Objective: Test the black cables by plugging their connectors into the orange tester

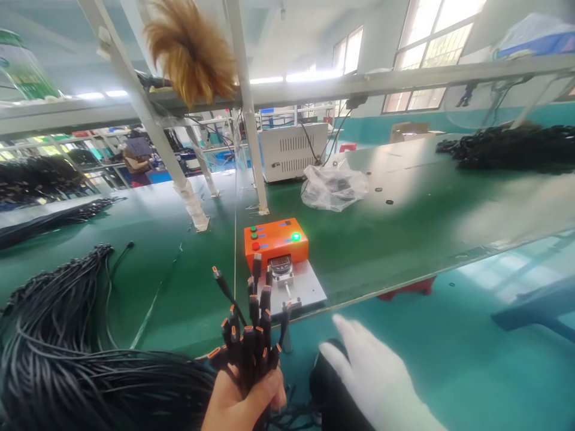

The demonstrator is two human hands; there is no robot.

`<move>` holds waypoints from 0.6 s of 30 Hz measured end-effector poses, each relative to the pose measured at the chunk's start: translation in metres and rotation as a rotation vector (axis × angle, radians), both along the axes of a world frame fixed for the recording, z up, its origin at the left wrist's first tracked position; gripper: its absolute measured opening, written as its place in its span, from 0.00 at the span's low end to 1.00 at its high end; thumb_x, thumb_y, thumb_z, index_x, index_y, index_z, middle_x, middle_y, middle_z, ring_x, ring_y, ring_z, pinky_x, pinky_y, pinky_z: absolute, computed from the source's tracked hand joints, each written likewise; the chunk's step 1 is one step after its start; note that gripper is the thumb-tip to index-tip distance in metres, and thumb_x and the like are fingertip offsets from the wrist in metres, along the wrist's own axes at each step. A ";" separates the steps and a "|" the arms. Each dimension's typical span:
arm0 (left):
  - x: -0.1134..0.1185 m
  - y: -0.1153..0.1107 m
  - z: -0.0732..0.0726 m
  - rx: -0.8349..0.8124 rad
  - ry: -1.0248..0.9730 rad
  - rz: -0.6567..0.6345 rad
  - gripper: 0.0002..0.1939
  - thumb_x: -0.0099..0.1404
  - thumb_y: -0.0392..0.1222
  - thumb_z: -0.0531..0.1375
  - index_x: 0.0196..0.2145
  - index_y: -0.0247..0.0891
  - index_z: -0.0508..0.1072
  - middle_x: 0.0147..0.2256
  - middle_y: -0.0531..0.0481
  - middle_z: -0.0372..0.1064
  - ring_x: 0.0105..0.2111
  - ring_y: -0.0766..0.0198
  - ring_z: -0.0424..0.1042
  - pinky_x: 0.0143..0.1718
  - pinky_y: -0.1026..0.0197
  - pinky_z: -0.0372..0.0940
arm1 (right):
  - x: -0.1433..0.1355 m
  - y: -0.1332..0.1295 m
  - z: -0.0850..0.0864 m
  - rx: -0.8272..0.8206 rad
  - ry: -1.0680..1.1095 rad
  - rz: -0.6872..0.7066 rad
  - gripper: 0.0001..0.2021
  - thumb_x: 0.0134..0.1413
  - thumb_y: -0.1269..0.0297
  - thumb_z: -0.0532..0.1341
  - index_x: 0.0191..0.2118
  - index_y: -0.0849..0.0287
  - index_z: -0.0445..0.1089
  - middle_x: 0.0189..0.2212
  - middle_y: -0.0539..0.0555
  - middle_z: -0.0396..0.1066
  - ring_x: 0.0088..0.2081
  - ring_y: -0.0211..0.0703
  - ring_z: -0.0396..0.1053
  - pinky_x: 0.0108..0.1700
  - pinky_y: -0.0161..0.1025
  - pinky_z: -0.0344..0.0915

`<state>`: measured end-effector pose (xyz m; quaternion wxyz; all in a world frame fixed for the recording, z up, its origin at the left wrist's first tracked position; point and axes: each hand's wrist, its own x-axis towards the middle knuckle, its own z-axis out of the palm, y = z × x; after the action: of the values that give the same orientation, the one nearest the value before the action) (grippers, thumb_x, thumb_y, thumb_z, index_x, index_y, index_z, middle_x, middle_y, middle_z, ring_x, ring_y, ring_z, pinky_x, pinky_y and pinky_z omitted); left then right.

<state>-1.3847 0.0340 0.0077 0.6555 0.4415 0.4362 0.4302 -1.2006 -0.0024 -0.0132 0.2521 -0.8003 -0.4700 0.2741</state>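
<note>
My left hand [247, 398] is bare and wrapped round a bunch of black cables [251, 341], whose connector ends with orange tips fan upward. Beyond the bunch, an orange box [276, 239] with a lit green light, green and red buttons and a small display stands at the table's edge. A metal plate [309, 287] with a small fixture lies in front of the box. My right hand [371, 365], in a white glove, is to the right of the bunch, beyond the table's edge, with thumb and fingers apart and nothing held.
A large pile of black cables [49, 359] covers the left of the green table [359, 239]. A clear plastic bag [335, 187], a white metal case [294, 152] and shelf posts stand behind. More dark cables [516, 146] lie far right. A person [137, 158] is in the far left background.
</note>
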 end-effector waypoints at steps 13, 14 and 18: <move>0.001 0.007 -0.003 0.022 0.017 0.166 0.14 0.55 0.52 0.67 0.29 0.38 0.74 0.20 0.55 0.69 0.23 0.65 0.67 0.29 0.64 0.65 | -0.032 0.028 0.030 0.266 1.108 -0.104 0.13 0.55 0.56 0.58 0.33 0.63 0.67 0.20 0.52 0.72 0.19 0.37 0.68 0.24 0.34 0.64; 0.002 0.007 -0.002 0.012 -0.045 0.164 0.13 0.56 0.51 0.67 0.29 0.38 0.73 0.17 0.57 0.64 0.18 0.68 0.63 0.23 0.66 0.63 | -0.030 0.029 0.025 0.224 1.092 -0.069 0.13 0.55 0.56 0.57 0.33 0.63 0.67 0.17 0.51 0.70 0.17 0.36 0.66 0.22 0.33 0.62; 0.005 0.006 -0.003 -0.010 -0.123 0.153 0.15 0.53 0.50 0.69 0.31 0.38 0.70 0.14 0.60 0.59 0.13 0.73 0.56 0.16 0.70 0.56 | -0.030 0.036 0.013 0.146 1.114 -0.016 0.13 0.54 0.58 0.55 0.34 0.65 0.66 0.16 0.50 0.69 0.15 0.35 0.63 0.20 0.32 0.60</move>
<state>-1.3800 0.0396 0.0050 0.6485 0.3763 0.4297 0.5031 -1.2308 0.0339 0.0001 0.5192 -0.5187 -0.2775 0.6200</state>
